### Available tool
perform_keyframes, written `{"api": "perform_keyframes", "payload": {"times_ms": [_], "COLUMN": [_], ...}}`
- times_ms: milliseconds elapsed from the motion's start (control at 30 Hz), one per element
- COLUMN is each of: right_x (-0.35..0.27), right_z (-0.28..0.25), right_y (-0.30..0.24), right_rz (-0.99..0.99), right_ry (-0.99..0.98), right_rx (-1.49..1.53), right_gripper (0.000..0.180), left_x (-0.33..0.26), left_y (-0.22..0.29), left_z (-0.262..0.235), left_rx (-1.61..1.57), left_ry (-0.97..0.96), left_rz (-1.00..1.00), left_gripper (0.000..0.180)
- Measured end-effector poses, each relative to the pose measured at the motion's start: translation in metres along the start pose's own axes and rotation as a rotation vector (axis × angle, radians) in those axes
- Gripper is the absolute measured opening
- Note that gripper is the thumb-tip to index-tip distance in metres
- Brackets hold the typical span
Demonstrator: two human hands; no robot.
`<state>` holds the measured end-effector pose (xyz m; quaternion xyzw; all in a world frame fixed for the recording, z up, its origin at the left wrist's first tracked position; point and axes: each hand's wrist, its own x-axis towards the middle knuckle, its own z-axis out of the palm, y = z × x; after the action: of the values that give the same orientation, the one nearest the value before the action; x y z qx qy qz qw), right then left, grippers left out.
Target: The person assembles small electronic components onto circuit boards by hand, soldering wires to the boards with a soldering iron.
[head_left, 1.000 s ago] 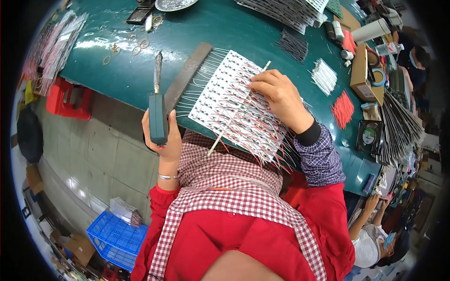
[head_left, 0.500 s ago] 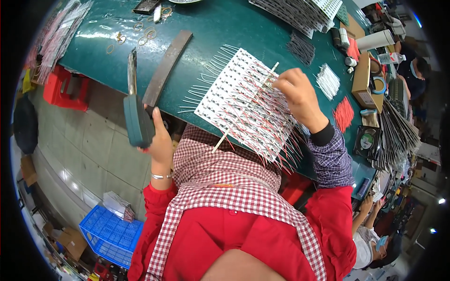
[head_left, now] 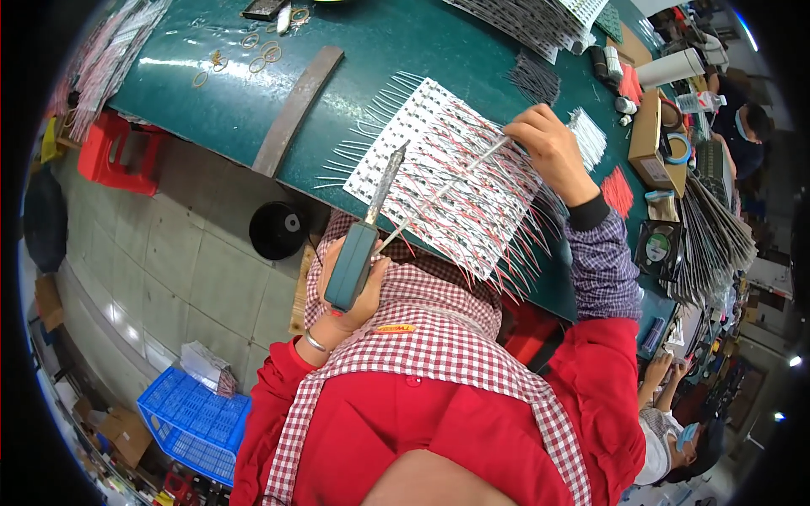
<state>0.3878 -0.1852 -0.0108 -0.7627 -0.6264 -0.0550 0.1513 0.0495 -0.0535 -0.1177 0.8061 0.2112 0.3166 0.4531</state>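
Observation:
My left hand (head_left: 369, 297) grips a dark green gun-shaped tool (head_left: 352, 267). Its long metal barrel points over the near left part of a white sheet of small circuit boards (head_left: 381, 162). Red, white and dark wires cover much of this sheet, and some stick out past its edges. Across the wires runs a thin pale strip (head_left: 440, 196). Pinched in the closed fingers of my right hand (head_left: 548, 152) is the strip's far end. The near end lies beside my left hand; whether those fingers touch it I cannot tell.
A brown bar (head_left: 299, 110) and rubber bands (head_left: 257, 65) lie left on the green table (head_left: 198, 101). Bundles of white (head_left: 588, 135), red (head_left: 618, 194) and dark pieces (head_left: 535, 78) lie right, near a cardboard box (head_left: 647, 148). A black bin (head_left: 278, 230) stands on the floor.
My left hand has brought the tool rightward from beside the brown bar to the sheet's near left side. My right hand has shifted slightly and holds the strip's far end.

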Motion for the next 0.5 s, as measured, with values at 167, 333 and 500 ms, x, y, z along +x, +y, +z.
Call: {"api": "perform_keyframes", "payload": {"times_ms": [167,333,500], "right_x": [-0.032,-0.04,0.003], "right_z": [-0.025,-0.048,-0.03], "right_y": [-0.017,-0.041,-0.052], "right_rz": [0.109,0.093,0.042], "right_ry": [0.115,0.134,0.315], "right_rx": [0.059,0.052,0.133], "right_gripper": [0.022,0.024,0.032], "left_x": [0.004,0.006,0.036], "left_y": [0.018,0.043,0.045], "left_z": [-0.006,-0.027,-0.054], "left_rx": [-0.132,0.039,0.387], "left_ry": [-0.008,-0.065,0.043], "left_rz": [-0.049,0.049,0.307], "left_gripper": [0.03,0.025,0.022]}}
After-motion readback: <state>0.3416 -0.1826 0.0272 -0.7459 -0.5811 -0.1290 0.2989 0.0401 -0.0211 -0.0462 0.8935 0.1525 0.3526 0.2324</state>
